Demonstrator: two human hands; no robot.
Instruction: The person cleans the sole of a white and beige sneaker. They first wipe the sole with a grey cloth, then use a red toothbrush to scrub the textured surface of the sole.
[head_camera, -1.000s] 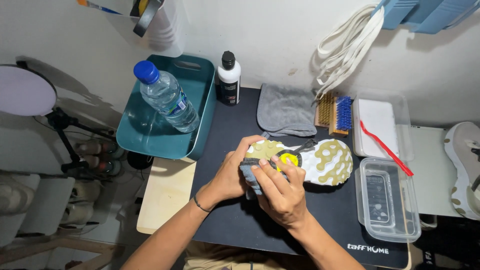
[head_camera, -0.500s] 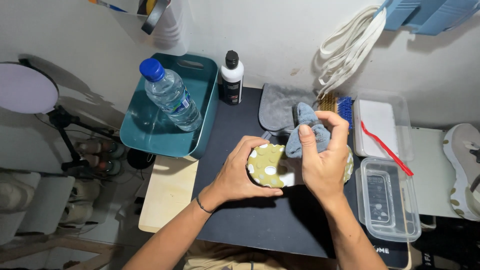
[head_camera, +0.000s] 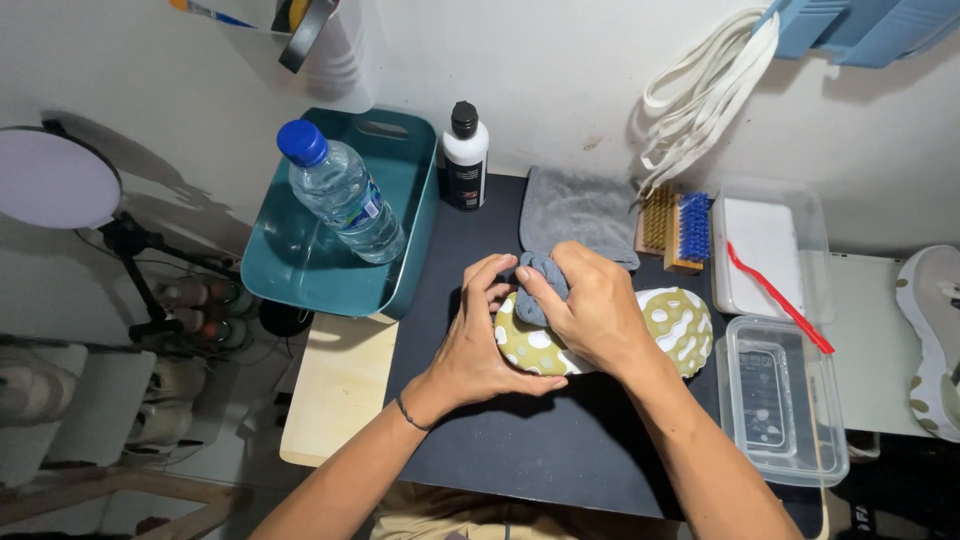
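On the dark mat (head_camera: 520, 450), the olive shoe sole (head_camera: 680, 320) is gripped by the left hand (head_camera: 475, 345) while a grey cloth (head_camera: 540, 285) is clenched in the right hand (head_camera: 595, 315); best rubbed firmly, shoe kept pinned.

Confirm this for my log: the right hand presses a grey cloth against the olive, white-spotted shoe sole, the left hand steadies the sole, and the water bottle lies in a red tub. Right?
Not quite. The head view shows the water bottle lying in a teal tub, not a red one. The rest holds: the right hand presses the grey cloth against the olive, white-spotted shoe sole, and the left hand steadies it.
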